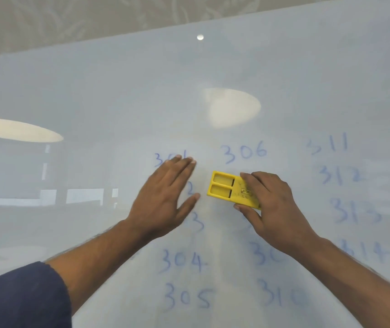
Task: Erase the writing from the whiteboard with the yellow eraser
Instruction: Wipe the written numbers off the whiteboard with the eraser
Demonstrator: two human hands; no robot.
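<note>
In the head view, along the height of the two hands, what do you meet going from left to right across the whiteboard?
Bare whiteboard with window reflections → left hand, flat on the board → yellow eraser → right hand, gripping the eraser's right end → the blue number 312.

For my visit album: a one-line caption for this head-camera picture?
Right hand grips yellow eraser on whiteboard of blue numbers; left hand rests flat.
</note>
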